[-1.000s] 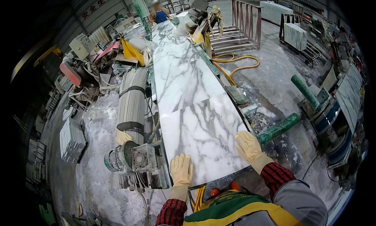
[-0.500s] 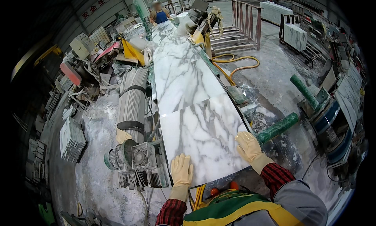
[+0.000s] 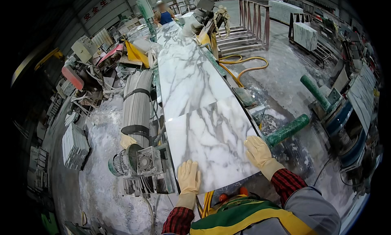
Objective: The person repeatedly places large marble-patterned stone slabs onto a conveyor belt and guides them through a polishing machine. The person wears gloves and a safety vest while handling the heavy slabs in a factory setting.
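A white marble slab (image 3: 216,153) with grey veins lies right in front of me. Its far edge meets another veined slab (image 3: 191,80), and the row runs on away from me. My left hand (image 3: 189,178), in a cream rubber glove, rests flat on the near slab by its left edge, fingers stretched forward. On the slab's right edge lies my right hand (image 3: 259,153), gloved the same way, with its fingers extended. Neither hand is wrapped round anything.
A motor with a gearbox (image 3: 148,161) and a grey ribbed cover (image 3: 137,100) stand left of the slabs. Green rollers (image 3: 288,131) stick out at the right. A yellow hose (image 3: 250,68) loops on the floor. At the far end is a person in a blue apron (image 3: 165,17).
The view has tilted very slightly. Both hands stay in the same places on the near slab, and the slabs show no clear movement.
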Motion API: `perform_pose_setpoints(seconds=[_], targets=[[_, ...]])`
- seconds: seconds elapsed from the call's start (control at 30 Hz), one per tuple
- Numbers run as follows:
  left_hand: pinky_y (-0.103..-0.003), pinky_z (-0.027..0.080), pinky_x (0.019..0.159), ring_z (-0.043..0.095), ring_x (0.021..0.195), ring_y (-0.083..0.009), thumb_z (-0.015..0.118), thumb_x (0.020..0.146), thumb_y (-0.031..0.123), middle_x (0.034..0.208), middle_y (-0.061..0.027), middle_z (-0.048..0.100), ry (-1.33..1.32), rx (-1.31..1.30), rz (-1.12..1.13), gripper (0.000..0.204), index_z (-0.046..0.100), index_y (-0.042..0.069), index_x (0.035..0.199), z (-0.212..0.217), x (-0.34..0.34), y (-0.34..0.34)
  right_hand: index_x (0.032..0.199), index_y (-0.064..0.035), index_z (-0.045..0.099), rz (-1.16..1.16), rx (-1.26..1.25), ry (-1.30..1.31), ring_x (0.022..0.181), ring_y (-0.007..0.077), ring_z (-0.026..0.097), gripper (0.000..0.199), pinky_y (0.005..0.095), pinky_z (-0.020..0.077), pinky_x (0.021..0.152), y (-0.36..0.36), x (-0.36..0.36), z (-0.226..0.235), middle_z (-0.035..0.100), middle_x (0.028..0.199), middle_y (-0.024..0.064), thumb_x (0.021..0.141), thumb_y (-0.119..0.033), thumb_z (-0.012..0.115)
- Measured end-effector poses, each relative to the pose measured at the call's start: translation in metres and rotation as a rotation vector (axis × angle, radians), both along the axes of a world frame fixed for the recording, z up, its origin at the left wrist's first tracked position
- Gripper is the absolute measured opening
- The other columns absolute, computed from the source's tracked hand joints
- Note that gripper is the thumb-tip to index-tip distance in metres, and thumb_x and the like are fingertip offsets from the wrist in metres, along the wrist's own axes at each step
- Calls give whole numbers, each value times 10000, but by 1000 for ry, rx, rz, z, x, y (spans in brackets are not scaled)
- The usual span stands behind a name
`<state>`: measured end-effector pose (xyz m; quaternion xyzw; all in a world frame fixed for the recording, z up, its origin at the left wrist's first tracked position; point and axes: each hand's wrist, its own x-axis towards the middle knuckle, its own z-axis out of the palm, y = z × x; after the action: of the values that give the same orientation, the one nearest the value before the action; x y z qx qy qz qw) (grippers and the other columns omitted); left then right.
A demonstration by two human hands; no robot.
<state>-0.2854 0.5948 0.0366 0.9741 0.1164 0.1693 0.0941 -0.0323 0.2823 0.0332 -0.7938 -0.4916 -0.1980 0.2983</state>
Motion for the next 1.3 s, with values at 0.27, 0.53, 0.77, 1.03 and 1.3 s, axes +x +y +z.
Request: perform_pose_setpoints(seconds=[0.27,0.53,0.77,1.03,1.3], targets=[[-597,377,1266,540,1439,-484,715,1009,225,1561,-237,598,-25,42,-11,519,629,60,1494,4,-5,-6,1411,-4,654,12,-20,14,1317,506,629,517,609,485,1185,-5,-7,0,671,1422,273,929,-148,772],[-598,415,1226,571,1383,-482,738,981,211,1504,-238,633,-100,78,-28,508,654,47,1454,1,-7,-8,1406,-2,660,-4,-45,41,1336,508,624,515,610,480,1201,-10,-7,-8,673,1431,279,929,-162,766],[-593,430,1188,565,1365,-476,742,949,191,1466,-239,632,-121,62,-40,497,655,39,1414,6,-9,-13,1415,-3,659,6,-37,43,1340,513,628,508,605,470,1218,-12,-12,-7,675,1439,284,937,-151,747],[-616,396,1228,546,1404,-501,742,959,220,1544,-259,592,-20,37,-48,557,633,53,1479,14,-12,-19,1414,-10,656,-29,-34,80,1348,514,617,497,600,461,1222,-14,-19,-7,669,1439,279,936,-122,736],[-632,369,1243,530,1414,-498,764,924,239,1545,-258,582,43,31,-78,578,643,77,1465,8,-14,-25,1200,-18,704,-42,-29,388,1161,461,663,330,543,530,957,-43,-55,34,715,1299,225,881,-100,727]])
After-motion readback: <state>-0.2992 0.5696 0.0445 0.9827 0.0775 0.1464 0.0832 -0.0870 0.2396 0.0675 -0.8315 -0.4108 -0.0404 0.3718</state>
